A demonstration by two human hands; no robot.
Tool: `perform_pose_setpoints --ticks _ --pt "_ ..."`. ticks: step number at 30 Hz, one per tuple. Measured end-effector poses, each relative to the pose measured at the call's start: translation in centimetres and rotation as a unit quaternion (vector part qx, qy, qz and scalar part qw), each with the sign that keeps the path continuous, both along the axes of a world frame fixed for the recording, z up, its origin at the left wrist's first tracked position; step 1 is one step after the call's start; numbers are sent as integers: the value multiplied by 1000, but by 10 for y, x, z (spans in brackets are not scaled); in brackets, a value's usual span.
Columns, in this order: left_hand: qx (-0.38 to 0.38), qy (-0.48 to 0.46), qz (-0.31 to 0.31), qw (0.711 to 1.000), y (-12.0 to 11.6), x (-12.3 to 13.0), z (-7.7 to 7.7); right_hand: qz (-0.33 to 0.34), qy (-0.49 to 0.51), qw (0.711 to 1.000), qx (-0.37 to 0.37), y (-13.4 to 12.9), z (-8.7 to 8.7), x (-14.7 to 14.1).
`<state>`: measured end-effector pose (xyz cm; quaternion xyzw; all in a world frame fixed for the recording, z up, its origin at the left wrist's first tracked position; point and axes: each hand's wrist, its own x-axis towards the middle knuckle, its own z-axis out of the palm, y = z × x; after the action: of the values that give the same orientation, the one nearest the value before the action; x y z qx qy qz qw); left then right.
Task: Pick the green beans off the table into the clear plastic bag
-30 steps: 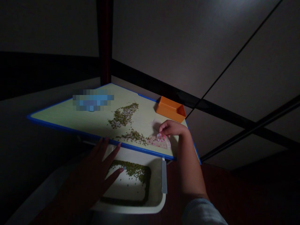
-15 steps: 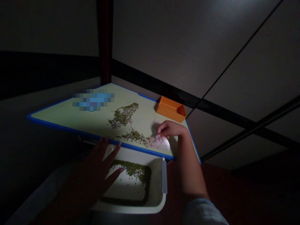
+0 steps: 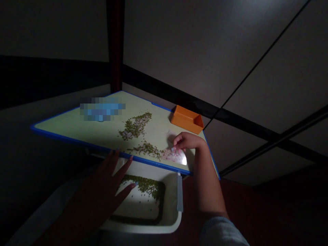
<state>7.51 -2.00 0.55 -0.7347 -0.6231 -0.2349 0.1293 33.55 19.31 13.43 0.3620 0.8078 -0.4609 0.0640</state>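
Small green pieces lie in a pile (image 3: 135,126) mixed with pale ones on a cream board (image 3: 61,124) with a blue edge. A second strip of green pieces (image 3: 147,149) runs toward a patch of pink and whitish bits (image 3: 175,155), brightly lit at its right end. Over that patch, my right hand (image 3: 186,140) is closed, its fingertips pressed together at the bits; what they pinch is too small to name. My left hand (image 3: 112,177) is spread, in shadow, at the board's near edge and over a white tub (image 3: 172,205) holding green pieces.
An orange open box (image 3: 187,119) stands at the board's back right edge. A blurred-out blue item (image 3: 102,109) lies at the back left. Wall panels rise behind the board, and a dark red floor shows at the lower right.
My right hand has shifted very slightly to the right, and the bright spot on the pink bits is a little stronger. My left hand has not visibly moved.
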Motion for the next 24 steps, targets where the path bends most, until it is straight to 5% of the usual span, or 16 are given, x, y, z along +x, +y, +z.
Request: perform_pose_setpoints --ticks 10,17,24 --pt "62 9 -10 998 3 -5 -10 -32 31 999 25 0 -2 -4" --pt "135 59 -18 989 4 -5 -1 -23 109 994 11 9 -15 -4" --pt "179 99 -122 971 0 -11 14 -15 154 988 19 18 -25 -2"
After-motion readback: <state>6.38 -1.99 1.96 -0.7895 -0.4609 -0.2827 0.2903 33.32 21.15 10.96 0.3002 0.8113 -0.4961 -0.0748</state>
